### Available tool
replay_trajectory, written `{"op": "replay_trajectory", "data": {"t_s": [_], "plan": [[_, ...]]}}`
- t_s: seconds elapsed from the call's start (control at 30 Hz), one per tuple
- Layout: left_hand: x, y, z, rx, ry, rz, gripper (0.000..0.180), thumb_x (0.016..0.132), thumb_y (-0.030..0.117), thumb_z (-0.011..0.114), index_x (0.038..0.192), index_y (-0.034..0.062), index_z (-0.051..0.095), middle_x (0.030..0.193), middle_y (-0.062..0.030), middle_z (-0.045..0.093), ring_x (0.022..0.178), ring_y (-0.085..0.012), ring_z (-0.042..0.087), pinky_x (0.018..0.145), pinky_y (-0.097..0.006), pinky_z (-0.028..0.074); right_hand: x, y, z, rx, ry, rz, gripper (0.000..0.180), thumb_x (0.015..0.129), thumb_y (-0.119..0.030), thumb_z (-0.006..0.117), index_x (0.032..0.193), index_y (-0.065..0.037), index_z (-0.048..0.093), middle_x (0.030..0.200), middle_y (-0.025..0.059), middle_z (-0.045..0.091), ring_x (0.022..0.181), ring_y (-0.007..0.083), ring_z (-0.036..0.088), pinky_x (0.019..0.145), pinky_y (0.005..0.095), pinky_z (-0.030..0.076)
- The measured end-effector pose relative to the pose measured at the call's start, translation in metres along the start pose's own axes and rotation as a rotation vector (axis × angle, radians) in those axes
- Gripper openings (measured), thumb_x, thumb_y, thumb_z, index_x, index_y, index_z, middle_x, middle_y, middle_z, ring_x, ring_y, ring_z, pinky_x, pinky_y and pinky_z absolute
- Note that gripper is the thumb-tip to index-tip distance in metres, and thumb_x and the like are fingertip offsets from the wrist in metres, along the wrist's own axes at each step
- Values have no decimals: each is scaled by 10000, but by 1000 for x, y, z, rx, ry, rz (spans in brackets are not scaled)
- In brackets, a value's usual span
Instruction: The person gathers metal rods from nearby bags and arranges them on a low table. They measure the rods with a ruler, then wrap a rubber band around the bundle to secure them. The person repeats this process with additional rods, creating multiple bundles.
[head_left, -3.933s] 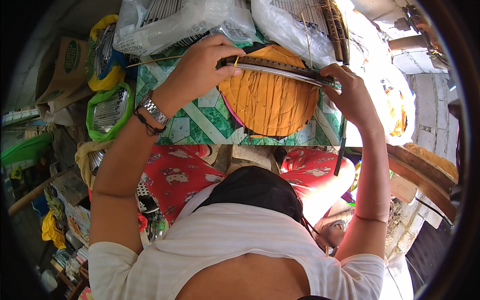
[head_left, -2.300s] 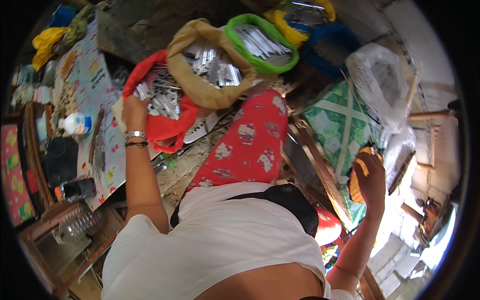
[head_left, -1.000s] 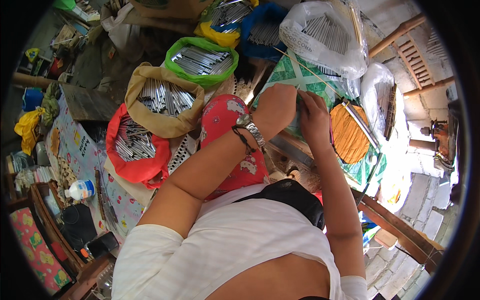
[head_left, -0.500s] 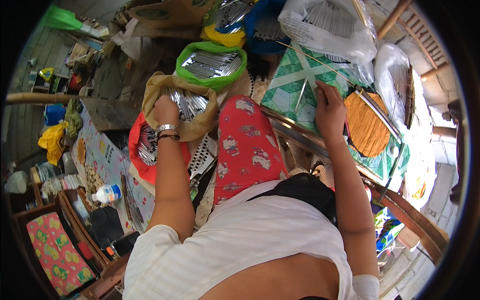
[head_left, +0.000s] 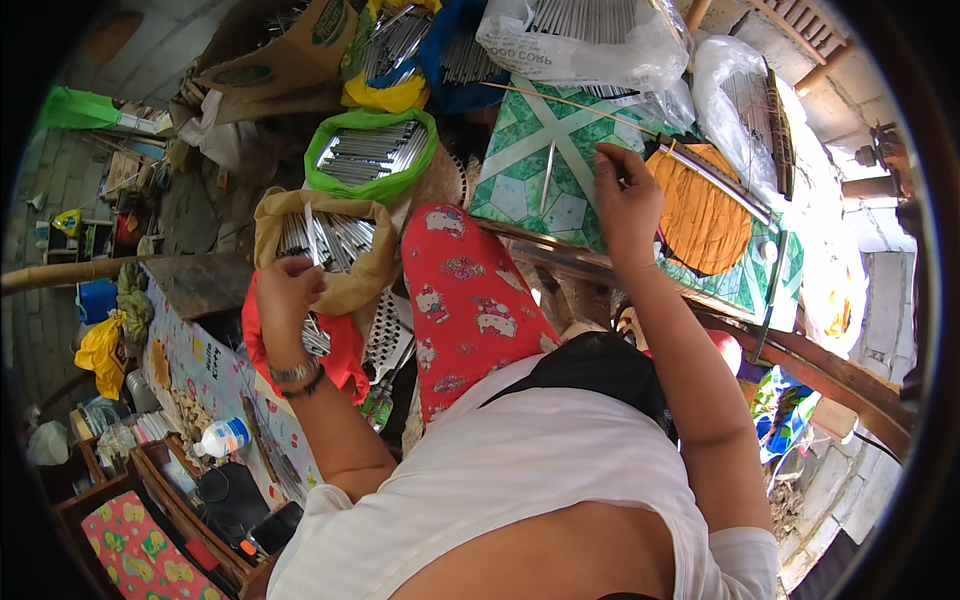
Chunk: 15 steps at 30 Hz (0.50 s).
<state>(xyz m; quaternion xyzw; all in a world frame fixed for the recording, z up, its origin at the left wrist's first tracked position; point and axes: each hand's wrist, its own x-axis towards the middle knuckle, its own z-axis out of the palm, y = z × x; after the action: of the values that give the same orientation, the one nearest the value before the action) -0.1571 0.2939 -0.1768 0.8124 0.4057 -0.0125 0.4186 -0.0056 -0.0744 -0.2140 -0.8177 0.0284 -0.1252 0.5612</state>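
Silver and narrow, a strip (head_left: 312,238) is pinched, as far as can be seen, between the fingertips of the left hand (head_left: 288,292) and is held over the opening of the tan bag (head_left: 370,268), where many similar strips are contained. Below that hand, the red bag (head_left: 345,362) is partly covered by it and the forearm. The right hand (head_left: 630,205) is held over the near edge of the green worktop (head_left: 570,215), fingers loosely curled and nothing seen grasped. A single silver rod (head_left: 548,178) is laid near the worktop's left edge, well apart from that hand. Toward the worktop's right edge, the orange pad (head_left: 700,215) is crossed along its far side by a metal bar (head_left: 720,178). Beyond the tan bag, silver strips are held in a green bag (head_left: 380,188).
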Motion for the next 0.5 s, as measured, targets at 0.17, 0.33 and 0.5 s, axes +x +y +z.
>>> {"op": "replay_trajectory", "data": {"t_s": [0.17, 0.33, 0.5], "plan": [[-74, 85, 94, -186, -324, 373, 260, 866, 100, 737, 1082, -42, 706, 830, -79, 729, 686, -112, 677, 611, -239, 528, -25, -45, 17, 397, -333, 389, 269, 907, -166, 731, 1057, 57, 711, 788, 58, 691, 610, 98, 606, 511, 251, 487], [-91, 128, 146, -301, -510, 511, 226, 900, 131, 714, 1064, -24, 721, 804, -63, 721, 707, -93, 655, 639, -244, 514, -7, -52, 7, 259, -328, 364, 332, 882, -163, 756, 1072, 101, 690, 742, 68, 681, 544, 118, 606, 468, 255, 502], [-56, 141, 174, -136, -242, 739, 235, 887, 122, 703, 1086, -1, 720, 846, -133, 730, 746, -200, 697, 694, -319, 534, 15, -38, 0, -98, -371, 299, 337, 837, -125, 766, 1073, 103, 688, 729, 130, 709, 556, 150, 675, 454, 274, 541]]}}
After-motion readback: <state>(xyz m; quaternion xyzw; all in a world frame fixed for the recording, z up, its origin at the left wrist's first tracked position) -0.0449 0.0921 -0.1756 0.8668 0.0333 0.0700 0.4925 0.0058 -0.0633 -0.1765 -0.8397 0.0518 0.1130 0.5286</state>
